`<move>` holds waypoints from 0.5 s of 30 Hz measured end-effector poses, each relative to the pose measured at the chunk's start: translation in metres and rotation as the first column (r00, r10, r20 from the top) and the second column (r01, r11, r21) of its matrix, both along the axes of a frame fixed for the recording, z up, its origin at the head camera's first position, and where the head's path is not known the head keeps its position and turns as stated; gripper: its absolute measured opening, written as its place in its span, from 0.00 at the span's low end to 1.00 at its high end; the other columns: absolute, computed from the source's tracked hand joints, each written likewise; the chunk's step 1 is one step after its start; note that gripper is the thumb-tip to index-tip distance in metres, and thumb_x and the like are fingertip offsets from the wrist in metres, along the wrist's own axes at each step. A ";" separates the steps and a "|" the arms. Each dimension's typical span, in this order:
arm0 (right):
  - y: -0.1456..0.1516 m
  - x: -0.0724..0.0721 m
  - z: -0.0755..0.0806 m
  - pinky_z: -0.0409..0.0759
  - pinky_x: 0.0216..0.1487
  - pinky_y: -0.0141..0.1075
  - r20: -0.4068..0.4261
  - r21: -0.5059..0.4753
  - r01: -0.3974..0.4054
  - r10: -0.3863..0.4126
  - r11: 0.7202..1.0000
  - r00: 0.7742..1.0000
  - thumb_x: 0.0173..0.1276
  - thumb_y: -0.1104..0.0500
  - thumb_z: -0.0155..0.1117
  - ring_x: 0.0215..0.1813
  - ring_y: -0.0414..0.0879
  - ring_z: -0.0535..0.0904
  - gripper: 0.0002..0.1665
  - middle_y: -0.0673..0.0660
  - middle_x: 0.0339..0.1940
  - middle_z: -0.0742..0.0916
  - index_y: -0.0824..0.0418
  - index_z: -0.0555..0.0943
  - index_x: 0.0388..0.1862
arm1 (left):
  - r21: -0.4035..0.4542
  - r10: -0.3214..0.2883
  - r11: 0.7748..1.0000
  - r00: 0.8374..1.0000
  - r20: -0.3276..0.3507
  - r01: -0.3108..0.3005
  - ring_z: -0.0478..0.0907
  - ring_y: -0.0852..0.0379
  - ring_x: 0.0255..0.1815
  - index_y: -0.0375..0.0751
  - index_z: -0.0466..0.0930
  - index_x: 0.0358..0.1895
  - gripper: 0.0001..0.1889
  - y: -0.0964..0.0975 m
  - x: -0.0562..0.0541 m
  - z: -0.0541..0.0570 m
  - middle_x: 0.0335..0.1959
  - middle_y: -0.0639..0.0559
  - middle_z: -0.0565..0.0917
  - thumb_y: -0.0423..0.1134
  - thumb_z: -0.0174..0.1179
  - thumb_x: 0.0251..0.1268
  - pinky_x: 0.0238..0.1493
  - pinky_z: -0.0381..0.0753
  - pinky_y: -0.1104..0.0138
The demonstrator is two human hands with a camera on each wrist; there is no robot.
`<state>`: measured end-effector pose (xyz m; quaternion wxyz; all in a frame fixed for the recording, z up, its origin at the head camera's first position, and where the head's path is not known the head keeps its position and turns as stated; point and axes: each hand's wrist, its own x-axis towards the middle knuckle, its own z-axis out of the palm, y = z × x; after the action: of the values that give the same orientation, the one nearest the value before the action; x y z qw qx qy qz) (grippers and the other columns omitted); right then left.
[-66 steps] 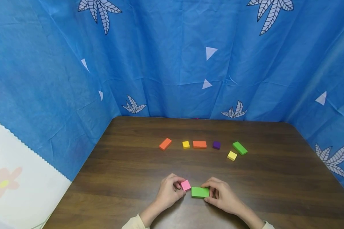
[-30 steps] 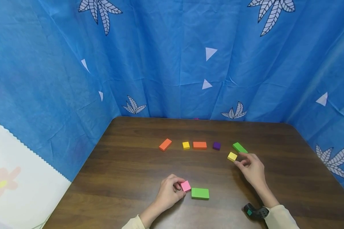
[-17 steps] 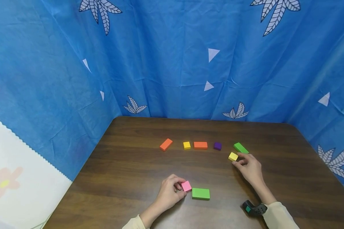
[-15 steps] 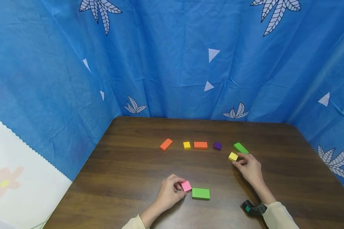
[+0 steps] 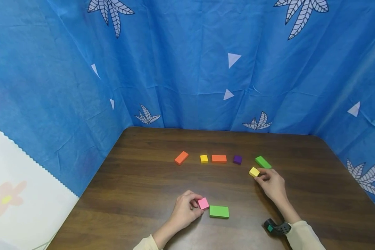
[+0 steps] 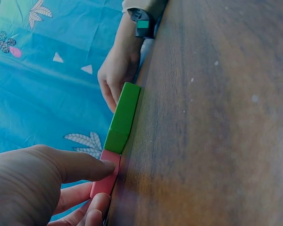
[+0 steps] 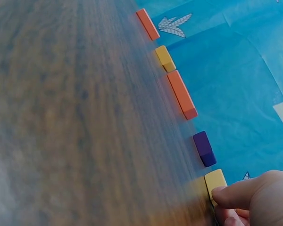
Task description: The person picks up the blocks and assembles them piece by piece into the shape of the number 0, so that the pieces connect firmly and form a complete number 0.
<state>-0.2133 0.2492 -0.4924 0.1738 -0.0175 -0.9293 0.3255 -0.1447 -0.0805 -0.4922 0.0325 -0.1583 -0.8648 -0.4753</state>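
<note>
My left hand (image 5: 185, 209) pinches a small pink block (image 5: 203, 203) between thumb and fingers on the tabletop. Just right of it lies a green rectangular block (image 5: 219, 211), untouched by either hand; in the left wrist view the pink block (image 6: 106, 175) stands close against the end of the green block (image 6: 122, 117). Farther back and to the right, my right hand (image 5: 273, 184) pinches a light yellow block (image 5: 254, 172). The right wrist view shows the thumb on the near face of that yellow block (image 7: 215, 181), its far side partly hidden.
Along the back of the wooden table (image 5: 137, 194) lie an angled orange block (image 5: 181, 158), a yellow block (image 5: 204, 159), another orange block (image 5: 219, 159), a purple block (image 5: 237, 159) and a second green block (image 5: 263, 162). A blue curtain (image 5: 181, 69) hangs behind.
My right hand has let go of the front green block and moved back and right to the light yellow block, which it now pinches. The left hand has stayed on the pink block.
</note>
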 end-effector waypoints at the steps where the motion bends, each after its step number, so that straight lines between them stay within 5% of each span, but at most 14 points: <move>1: 0.000 0.001 0.000 0.71 0.27 0.27 0.003 -0.002 0.002 -0.002 1.000 1.000 0.55 0.66 0.72 0.29 0.45 0.80 0.20 0.62 0.35 0.83 0.71 0.82 0.48 | 0.002 -0.001 1.000 1.000 0.001 0.001 0.72 0.69 0.26 0.36 0.86 0.38 0.16 0.000 0.000 0.000 0.29 0.54 0.79 0.26 0.73 0.39 0.28 0.73 0.77; 15: -0.012 0.027 0.002 0.75 0.27 0.25 -0.002 -0.049 -0.055 0.055 0.997 0.998 0.54 0.66 0.75 0.26 0.30 0.75 0.19 0.56 0.33 0.85 0.66 0.84 0.45 | 0.013 -0.014 1.000 1.000 0.010 0.014 0.72 0.68 0.26 0.35 0.86 0.38 0.15 -0.003 0.004 0.001 0.29 0.54 0.79 0.26 0.72 0.40 0.28 0.73 0.77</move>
<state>-0.1859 0.2376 -0.4904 0.1648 0.0039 -0.9210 0.3530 -0.1406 -0.0838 -0.4914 0.0258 -0.1619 -0.8608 -0.4817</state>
